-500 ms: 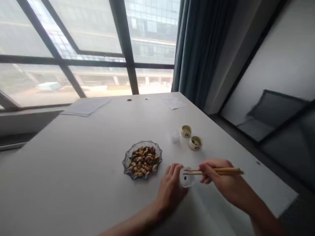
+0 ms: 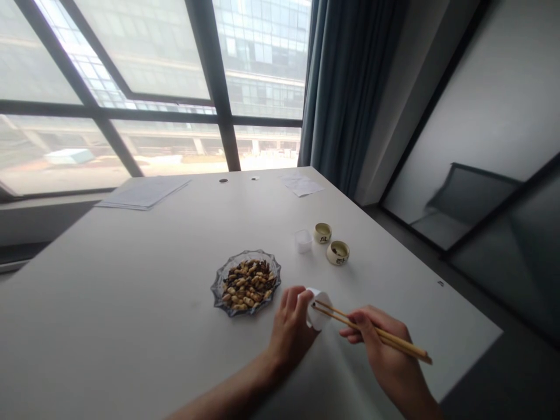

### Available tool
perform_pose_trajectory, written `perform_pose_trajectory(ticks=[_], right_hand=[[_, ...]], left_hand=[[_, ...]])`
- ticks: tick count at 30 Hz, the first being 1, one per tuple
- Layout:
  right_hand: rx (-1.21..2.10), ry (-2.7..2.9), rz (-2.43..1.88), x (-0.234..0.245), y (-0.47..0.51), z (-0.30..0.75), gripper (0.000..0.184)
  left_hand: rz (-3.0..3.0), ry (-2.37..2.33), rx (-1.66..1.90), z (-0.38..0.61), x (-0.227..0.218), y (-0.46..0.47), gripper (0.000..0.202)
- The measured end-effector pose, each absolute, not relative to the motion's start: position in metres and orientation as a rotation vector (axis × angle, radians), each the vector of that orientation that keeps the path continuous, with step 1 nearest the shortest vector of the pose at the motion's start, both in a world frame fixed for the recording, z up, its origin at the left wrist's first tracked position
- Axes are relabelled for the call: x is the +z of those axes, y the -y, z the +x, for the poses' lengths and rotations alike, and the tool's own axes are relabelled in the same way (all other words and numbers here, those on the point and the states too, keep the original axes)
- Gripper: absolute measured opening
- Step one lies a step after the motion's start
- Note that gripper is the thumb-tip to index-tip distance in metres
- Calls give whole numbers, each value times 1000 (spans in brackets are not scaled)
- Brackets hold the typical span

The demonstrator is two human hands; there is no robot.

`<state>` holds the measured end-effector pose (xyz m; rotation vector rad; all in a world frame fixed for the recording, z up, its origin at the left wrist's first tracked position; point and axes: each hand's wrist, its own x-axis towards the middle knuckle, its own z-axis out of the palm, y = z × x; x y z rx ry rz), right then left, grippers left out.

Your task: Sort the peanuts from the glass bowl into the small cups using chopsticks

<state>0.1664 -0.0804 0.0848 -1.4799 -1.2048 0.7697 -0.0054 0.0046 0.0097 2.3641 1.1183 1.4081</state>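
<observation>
My left hand is closed around a small white translucent cup, which tilts with its mouth towards my right hand. Between the fingers of my right hand is a pair of wooden chopsticks, their thin tips reaching into the cup. A small dark piece shows at the tips; whether they pinch it I cannot tell. Left of the cup stands a scalloped glass dish, heaped with peanuts and darker bits.
Beyond my hands sit a clear square plastic cup and two small ceramic cups, one farther and one nearer with dark pieces inside. Papers and another sheet lie at the white table's far side.
The cup has tipped further over in my left hand. The chopsticks now slant, with their tips farther left at the dark piece. My whole view has shifted slightly to the right.
</observation>
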Motion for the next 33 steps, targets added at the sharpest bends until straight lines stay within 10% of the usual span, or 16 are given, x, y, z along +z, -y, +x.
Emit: perform_pose_trajectory(ticks=[33], right_hand=[[584, 1248, -1369, 67, 93, 150, 41]], left_hand=[[2233, -1187, 1247, -1, -1, -5, 60]])
